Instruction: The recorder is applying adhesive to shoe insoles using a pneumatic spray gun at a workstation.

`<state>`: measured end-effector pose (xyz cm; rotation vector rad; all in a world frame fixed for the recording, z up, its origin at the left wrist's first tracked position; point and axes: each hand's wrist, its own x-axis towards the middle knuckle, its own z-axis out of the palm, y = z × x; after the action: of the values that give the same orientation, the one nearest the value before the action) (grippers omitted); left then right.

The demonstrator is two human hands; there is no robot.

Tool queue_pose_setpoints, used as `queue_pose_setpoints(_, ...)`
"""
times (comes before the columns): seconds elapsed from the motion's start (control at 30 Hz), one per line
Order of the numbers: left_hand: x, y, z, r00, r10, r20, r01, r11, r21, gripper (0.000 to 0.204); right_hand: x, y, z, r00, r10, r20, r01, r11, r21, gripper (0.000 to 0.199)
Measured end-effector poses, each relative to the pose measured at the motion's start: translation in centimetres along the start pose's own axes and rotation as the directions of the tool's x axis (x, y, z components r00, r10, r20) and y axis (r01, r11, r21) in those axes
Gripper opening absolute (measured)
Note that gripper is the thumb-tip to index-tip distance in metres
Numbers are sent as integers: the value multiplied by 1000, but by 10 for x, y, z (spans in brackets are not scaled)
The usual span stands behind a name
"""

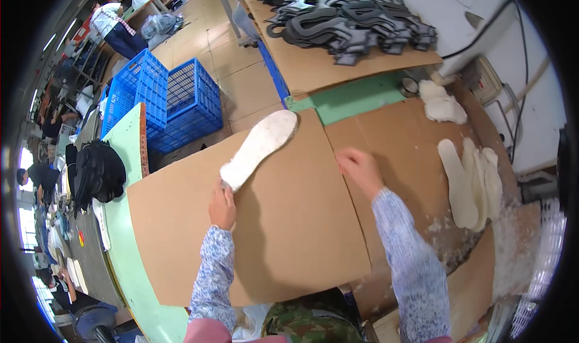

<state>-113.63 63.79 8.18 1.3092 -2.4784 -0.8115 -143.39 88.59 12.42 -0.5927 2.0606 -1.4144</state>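
- Head view: my left hand [222, 210] clamps the lower end of the white insole [262, 145], upper centre.
- My right hand [362, 169], right of centre, stands apart, fingers bunched; whether holding anything, cannot tell.
- Bare cardboard sheet [301, 222] leaves room between both.

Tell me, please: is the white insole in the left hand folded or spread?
Spread: the white insole shows one long, unfolded outline.

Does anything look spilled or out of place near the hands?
Yes: loose white fluff lies scattered between the right sleeve and the pale insoles at right. It looks like untidy debris beside that grouped stock. The insole in the left hand shows no obvious tear.
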Motion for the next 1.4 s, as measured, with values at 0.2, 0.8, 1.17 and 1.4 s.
queue_pose_setpoints(0.2, 4, 6, -21, 999, -33, -16, 33, 999, 15, 45, 162, -45, 122, 994, 92, -51, -102, 957, -272, 30)
queue_pose_setpoints(0.8, 62, -43, -38, 924, -381, 25, 198, 422, -884, 34, 124, -4, 90, 865, 332, -376, -117, 862, 493, 18)
queue_pose_setpoints(1.17, 63, 14, -10, 988, 20, -156, -87, 897, -433, 22, 121, 12, 78, 907, 271, -322, -131, 909, 396, 19)
queue_pose_setpoints(1.4, 75, 75, 4, 952, 301, -65, -306, 900, -311, 28, 113, 2, 71, 826, -88, -556, 76, 996, -45, 27)
